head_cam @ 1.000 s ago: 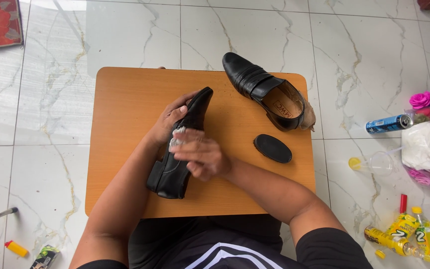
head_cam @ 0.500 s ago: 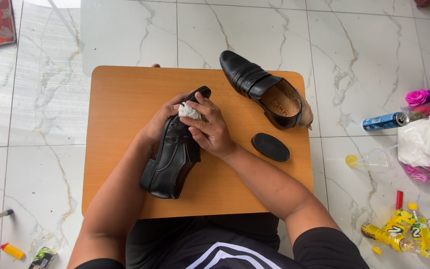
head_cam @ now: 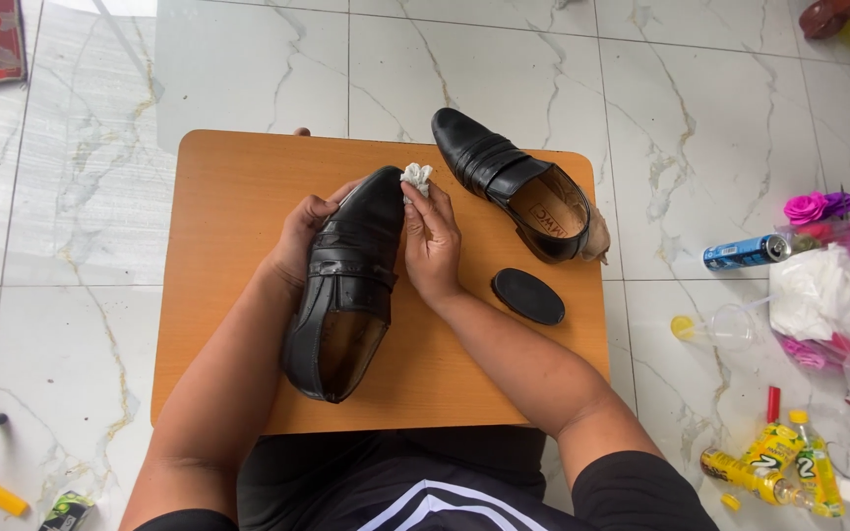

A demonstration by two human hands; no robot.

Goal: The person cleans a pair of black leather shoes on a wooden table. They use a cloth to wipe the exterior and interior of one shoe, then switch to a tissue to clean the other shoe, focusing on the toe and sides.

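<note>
Both hands (head_cam: 432,241) press crumpled white cloth (head_cam: 416,178) against glossy black leather shoe (head_cam: 346,285).

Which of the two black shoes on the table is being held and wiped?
The nearer black shoe: the left hand steadies it while the right hand presses a white cloth to its toe. The far shoe lies untouched.

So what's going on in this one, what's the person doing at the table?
A person seated at a small orange-brown wooden table holds a black leather slip-on shoe with the left hand. The right hand presses a small crumpled white cloth against the shoe's toe. The matching second black shoe lies on the table's far right side, with a black oval brush lying nearer the person.
</note>
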